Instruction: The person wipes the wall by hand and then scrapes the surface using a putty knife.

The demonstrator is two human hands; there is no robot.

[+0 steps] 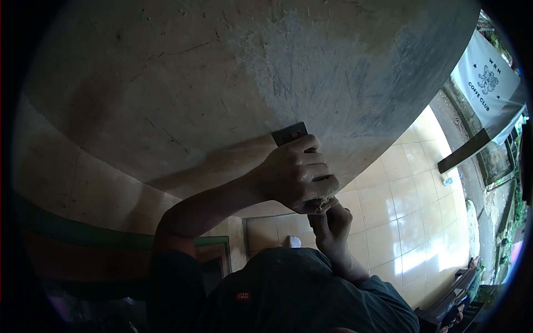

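Observation:
My left hand (300, 175) is closed around a scraper whose flat dark blade (290, 134) lies against or very near the wall (222, 105). The wall surface is scratched and cracked, with a rough grey patch above the blade. Just below, my right hand (335, 225) is closed and meets the underside of my left hand. Pale, crusty material (323, 205) shows where the two hands meet. What my right hand grips, if anything, is hidden.
Glossy cream floor tiles (394, 194) lie below on the right. A green-edged frame (216, 241) runs along the lower left. A white banner (486, 80) hangs outside beside a dark beam (464, 151). A dark bench (444, 302) stands at lower right, with a person partly visible nearby.

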